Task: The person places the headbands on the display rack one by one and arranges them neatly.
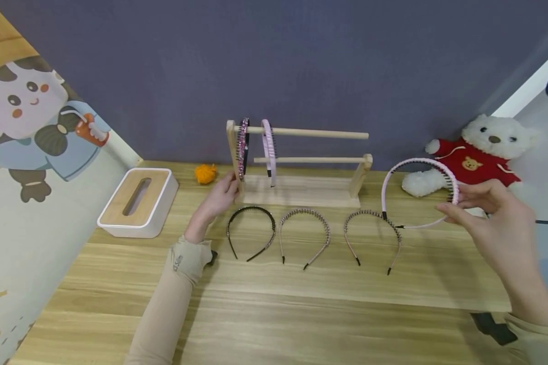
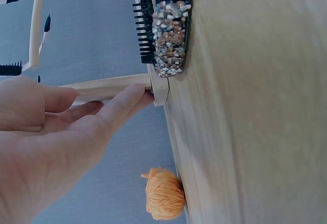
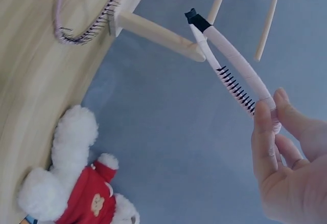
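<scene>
At the right, my right hand [image 1: 500, 220] pinches a pale pink toothed headband [image 1: 420, 161] between thumb and fingers, raised above the table. In the right wrist view its black-tipped ends [image 3: 199, 20] overlap the rack's pegs. My left hand [image 1: 219, 195] grips the left post of a wooden headband rack [image 1: 297, 190]; the left wrist view has thumb and fingers on either side of that post [image 2: 110, 87]. On the upper rod, near the left post, hang a sparkly headband [image 1: 242, 149] and a pink headband [image 1: 268, 147].
In front of the rack lie a black headband [image 1: 251, 208] and two beaded headbands [image 1: 305, 210], [image 1: 372, 212]. A tissue box [image 1: 157, 218] and an orange yarn ball [image 1: 205, 174] stand left; a white teddy bear [image 1: 479, 162] sits at the back right.
</scene>
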The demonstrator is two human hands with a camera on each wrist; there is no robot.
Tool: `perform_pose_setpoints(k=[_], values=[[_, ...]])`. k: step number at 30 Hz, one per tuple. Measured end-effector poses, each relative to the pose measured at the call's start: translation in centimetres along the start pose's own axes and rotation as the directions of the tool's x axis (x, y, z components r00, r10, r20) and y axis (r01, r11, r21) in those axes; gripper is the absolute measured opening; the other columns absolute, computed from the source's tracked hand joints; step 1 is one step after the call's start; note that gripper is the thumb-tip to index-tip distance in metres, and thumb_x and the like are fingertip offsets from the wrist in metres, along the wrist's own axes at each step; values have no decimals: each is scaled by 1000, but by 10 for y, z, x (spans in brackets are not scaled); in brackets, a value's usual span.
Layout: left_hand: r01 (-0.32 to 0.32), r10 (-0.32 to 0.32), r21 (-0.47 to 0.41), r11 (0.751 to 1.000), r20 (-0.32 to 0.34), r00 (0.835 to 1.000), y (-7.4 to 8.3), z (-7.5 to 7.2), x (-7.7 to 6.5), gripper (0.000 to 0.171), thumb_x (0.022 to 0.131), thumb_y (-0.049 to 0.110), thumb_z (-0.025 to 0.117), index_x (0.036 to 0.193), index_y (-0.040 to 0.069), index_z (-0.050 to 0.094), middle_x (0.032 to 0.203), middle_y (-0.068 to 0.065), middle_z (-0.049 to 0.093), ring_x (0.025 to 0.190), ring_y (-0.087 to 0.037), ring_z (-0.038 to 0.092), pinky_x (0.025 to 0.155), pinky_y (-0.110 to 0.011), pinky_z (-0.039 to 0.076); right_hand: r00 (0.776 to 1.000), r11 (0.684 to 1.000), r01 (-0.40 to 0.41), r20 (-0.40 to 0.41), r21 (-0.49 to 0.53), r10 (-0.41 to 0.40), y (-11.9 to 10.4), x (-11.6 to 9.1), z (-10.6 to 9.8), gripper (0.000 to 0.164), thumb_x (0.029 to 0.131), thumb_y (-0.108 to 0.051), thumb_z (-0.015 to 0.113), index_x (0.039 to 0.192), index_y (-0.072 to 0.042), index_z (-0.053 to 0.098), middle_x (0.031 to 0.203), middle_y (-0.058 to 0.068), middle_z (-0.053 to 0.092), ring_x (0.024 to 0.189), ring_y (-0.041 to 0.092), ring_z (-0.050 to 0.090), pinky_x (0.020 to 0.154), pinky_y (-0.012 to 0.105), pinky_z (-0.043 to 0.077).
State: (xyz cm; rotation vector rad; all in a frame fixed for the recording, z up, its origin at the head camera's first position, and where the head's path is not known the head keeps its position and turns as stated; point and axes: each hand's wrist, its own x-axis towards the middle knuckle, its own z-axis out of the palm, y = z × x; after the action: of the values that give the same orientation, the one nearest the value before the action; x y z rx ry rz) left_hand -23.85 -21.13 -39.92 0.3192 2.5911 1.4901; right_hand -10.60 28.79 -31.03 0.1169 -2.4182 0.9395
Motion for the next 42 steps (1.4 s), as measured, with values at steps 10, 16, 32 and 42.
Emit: perform_pose_setpoints(k=[10, 16, 32, 42], values=[[7, -6, -17, 1000, 7, 1000, 0, -1, 2, 44, 119, 17, 30, 155, -5, 41, 92, -16, 49, 70, -15, 39, 62, -29, 37, 998, 997, -36, -39, 68, 38, -17, 12, 11, 46, 78, 15, 90, 115, 8, 64, 91, -34, 63, 75, -14, 61, 66, 4, 47], [11, -11, -8, 1000, 6, 1000, 1, 0, 1, 45, 119, 16, 29, 158, -6, 38, 100, -22, 54, 74, -18, 42, 66, -30, 39, 998, 997, -44, -49, 70, 48, -24, 18, 15, 46, 78, 10, 92, 114, 5, 64, 91, -31, 64, 78, -12, 62, 70, 4, 46], [-10, 10, 15, 1000, -31, 999, -1, 2, 1, 38, 118, 13, 33, 145, -9, 48, 93, -17, 52, 75, -18, 43, 65, -30, 38, 997, 995, 27, -77, 100, -20, -40, 34, 31, 47, 77, 10, 93, 114, 11, 63, 93, -33, 63, 80, -12, 62, 70, 7, 45], [-4, 4, 10, 1000, -20, 1000, -1, 1, 1, 38, 118, 15, 32, 143, -8, 48, 91, -15, 50, 71, -16, 40, 62, -29, 36, 994, 987, 73, -89, 145, -60, -47, 45, 40, 45, 78, 11, 92, 111, 12, 63, 94, -30, 66, 79, -10, 64, 67, 11, 44]])
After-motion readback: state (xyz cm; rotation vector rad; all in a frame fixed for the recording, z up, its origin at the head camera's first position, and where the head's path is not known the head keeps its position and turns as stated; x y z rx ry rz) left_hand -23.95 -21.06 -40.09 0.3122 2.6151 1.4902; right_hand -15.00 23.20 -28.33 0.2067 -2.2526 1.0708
